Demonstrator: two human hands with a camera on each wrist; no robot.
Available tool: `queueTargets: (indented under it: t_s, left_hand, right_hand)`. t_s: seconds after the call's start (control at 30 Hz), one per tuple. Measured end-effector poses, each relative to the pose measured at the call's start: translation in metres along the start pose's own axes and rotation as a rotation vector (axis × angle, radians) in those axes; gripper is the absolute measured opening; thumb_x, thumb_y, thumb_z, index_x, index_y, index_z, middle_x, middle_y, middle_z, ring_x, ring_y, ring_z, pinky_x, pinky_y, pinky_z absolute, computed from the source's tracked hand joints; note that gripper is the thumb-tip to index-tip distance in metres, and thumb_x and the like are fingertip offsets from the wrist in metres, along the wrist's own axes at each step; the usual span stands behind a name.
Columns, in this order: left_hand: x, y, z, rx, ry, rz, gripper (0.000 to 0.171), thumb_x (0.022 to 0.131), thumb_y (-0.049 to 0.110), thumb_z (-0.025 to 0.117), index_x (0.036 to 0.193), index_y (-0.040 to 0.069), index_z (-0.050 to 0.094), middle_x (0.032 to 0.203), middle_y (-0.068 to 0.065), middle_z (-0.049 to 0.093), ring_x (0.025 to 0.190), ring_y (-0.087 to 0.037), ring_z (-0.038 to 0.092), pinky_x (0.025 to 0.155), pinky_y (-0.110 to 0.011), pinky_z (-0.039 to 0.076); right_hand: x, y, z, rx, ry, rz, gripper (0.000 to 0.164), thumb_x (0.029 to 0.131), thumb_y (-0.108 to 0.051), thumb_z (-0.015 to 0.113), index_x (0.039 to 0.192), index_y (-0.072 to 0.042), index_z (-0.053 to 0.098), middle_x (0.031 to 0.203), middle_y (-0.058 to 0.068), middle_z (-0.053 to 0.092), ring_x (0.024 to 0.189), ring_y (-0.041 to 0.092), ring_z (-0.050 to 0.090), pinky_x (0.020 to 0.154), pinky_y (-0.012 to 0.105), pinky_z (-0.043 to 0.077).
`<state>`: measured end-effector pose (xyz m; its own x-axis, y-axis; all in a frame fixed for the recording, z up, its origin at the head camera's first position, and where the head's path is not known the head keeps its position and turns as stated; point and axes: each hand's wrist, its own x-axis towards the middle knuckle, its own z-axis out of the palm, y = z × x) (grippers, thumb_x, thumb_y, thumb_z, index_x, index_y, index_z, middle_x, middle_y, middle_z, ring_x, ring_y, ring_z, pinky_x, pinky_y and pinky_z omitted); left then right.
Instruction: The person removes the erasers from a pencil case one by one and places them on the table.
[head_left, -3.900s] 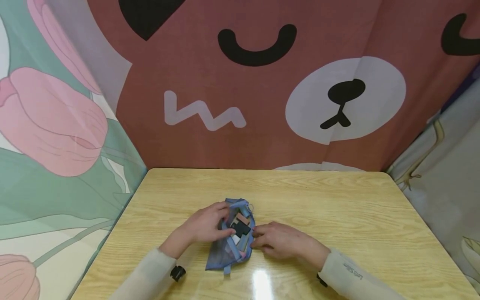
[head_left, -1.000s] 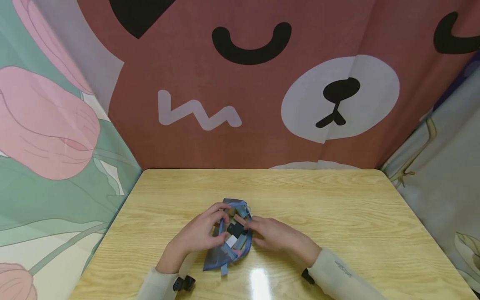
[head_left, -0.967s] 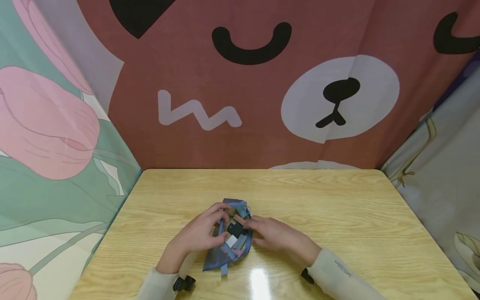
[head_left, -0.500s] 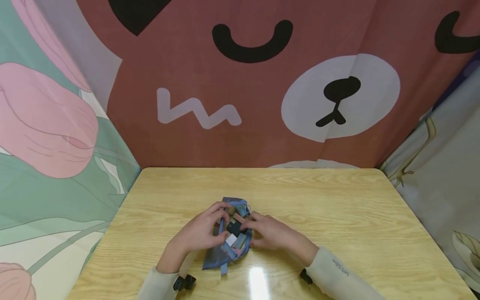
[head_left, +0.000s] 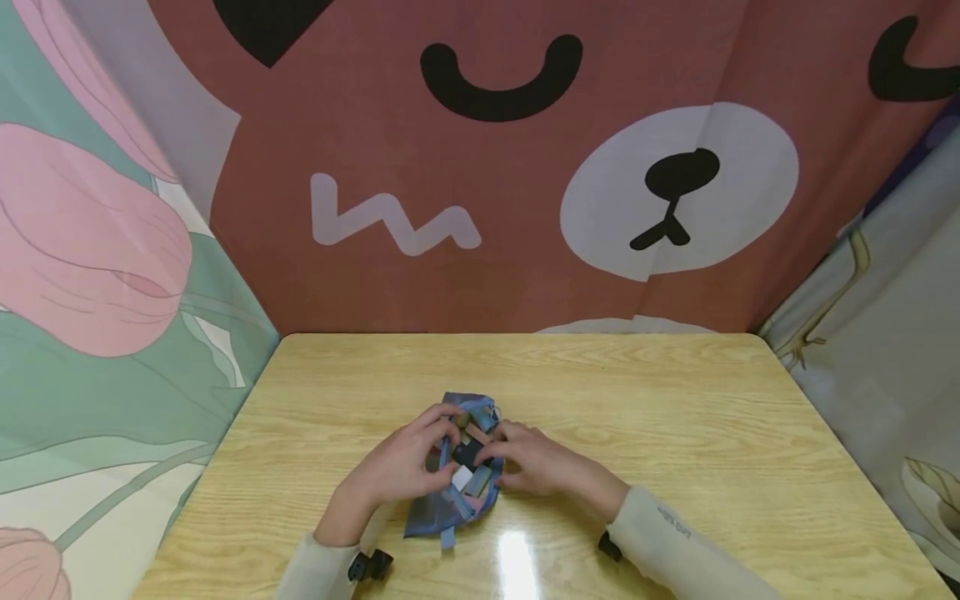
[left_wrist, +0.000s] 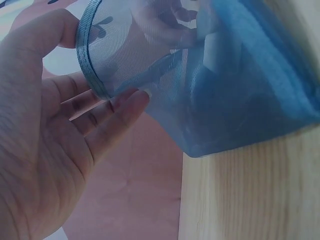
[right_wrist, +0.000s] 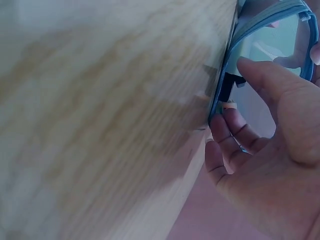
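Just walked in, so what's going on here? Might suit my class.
A person's left hand holds the edge of a blue pouch, open on the table. The right hand reaches over the opening to a black piece; whether it grips it is unclear. Small blocks lie inside.

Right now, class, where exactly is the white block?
In the head view, the white block sits inside the blue pouch, just below the black block, immediately right of the left hand.
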<state>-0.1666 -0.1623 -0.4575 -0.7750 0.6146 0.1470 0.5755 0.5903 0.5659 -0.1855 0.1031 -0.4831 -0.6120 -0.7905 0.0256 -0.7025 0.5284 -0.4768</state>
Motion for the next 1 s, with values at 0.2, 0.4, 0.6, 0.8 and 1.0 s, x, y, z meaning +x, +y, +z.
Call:
queueTargets:
  t_s: [0.2, 0.4, 0.6, 0.8, 1.0]
  left_hand:
    - [0.0002, 0.0002, -0.0002, 0.002, 0.0, -0.003, 0.023, 0.09, 0.024, 0.07, 0.109, 0.011, 0.063, 0.15, 0.003, 0.043, 0.099, -0.008, 0.062, 0.081, -0.032, 0.059]
    - [-0.0001, 0.0005, 0.0004, -0.005, 0.0, -0.001, 0.023, 0.091, 0.023, 0.07, 0.11, 0.011, 0.063, 0.152, -0.002, 0.044, 0.097, -0.008, 0.062, 0.08, -0.033, 0.059]
    - [-0.0002, 0.0011, 0.0016, 0.006, 0.007, 0.022, 0.022, 0.091, 0.022, 0.07, 0.109, 0.012, 0.063, 0.151, -0.004, 0.044, 0.093, -0.007, 0.061, 0.078, -0.031, 0.058]
    - [0.0, 0.0012, 0.0013, 0.015, 0.005, 0.021, 0.022, 0.091, 0.024, 0.069, 0.11, 0.012, 0.063, 0.152, -0.001, 0.043, 0.091, -0.006, 0.06, 0.077, -0.027, 0.057]
    - [0.0003, 0.0005, 0.003, 0.024, 0.009, 0.029, 0.022, 0.091, 0.022, 0.07, 0.11, 0.014, 0.063, 0.151, -0.001, 0.044, 0.091, -0.006, 0.059, 0.077, -0.027, 0.056]
  right_hand:
    - [0.0005, -0.0011, -0.0012, -0.027, -0.019, 0.01, 0.033, 0.093, -0.022, 0.074, 0.125, -0.028, 0.069, 0.124, -0.001, 0.054, 0.101, 0.012, 0.049, 0.083, 0.032, 0.038]
    - [0.0003, -0.0017, 0.0009, -0.08, 0.002, -0.028, 0.032, 0.093, -0.023, 0.073, 0.125, -0.028, 0.07, 0.119, -0.002, 0.055, 0.096, 0.01, 0.047, 0.08, 0.029, 0.037]
    - [-0.0006, -0.0038, 0.0023, -0.102, 0.019, -0.034, 0.029, 0.093, -0.022, 0.074, 0.122, -0.026, 0.07, 0.115, -0.003, 0.054, 0.093, 0.011, 0.044, 0.077, 0.027, 0.035]
    - [0.0035, -0.0065, 0.0042, -0.055, 0.03, 0.025, 0.027, 0.09, -0.018, 0.077, 0.116, -0.025, 0.071, 0.112, -0.003, 0.054, 0.095, 0.012, 0.045, 0.079, 0.03, 0.037]
    - [0.0063, -0.0069, 0.0055, -0.052, 0.049, 0.035, 0.022, 0.087, -0.017, 0.08, 0.106, -0.024, 0.071, 0.108, -0.003, 0.054, 0.095, 0.013, 0.047, 0.079, 0.03, 0.038]
